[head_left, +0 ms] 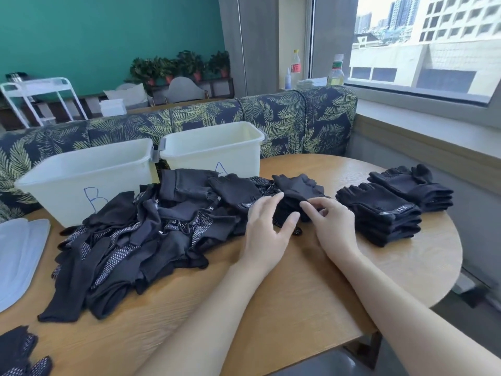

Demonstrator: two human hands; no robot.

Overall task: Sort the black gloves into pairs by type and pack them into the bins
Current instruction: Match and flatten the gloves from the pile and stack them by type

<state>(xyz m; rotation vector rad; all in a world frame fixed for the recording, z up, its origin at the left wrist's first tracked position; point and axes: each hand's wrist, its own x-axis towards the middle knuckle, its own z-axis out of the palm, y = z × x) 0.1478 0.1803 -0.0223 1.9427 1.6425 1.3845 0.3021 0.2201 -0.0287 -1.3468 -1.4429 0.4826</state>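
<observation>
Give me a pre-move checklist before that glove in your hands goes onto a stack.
1. Glove held: ok, right hand pinches it, left hand rests on it.
2. Matching mate under it: cannot tell.
3. Near stack tidy: ok.
4. Far stack apart from the unsorted pile: ok.
5. Bin A and bin B within view, open: ok; contents cannot tell.
</observation>
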